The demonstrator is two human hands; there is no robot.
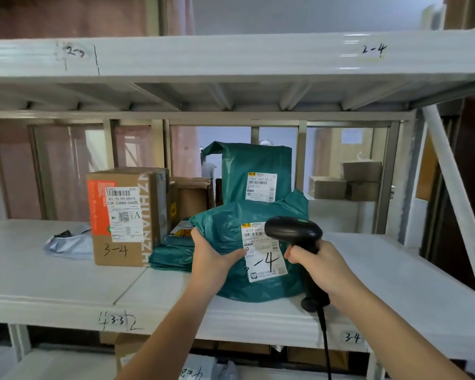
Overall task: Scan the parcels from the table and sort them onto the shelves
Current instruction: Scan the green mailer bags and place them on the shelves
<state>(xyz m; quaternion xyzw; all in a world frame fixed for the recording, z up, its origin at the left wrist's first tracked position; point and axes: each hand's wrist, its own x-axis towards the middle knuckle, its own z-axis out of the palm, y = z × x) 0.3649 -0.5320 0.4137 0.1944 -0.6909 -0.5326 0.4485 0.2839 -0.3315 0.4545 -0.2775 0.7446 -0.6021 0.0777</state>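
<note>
While gripped, crinkly green bag (225,229) sags.

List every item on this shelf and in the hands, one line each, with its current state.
Left hand: grips the front green bag's left edge.
Right hand: holds the scanner's handle.
Scanner: aimed at the bag's label.
Front green bag: on the shelf, label facing out.
Rear green bag: upright behind it.
Cardboard box: upright, marked 3-4.
Grey pouch: lying crumpled at left.
Shelf: edge tagged 3-4.
</note>
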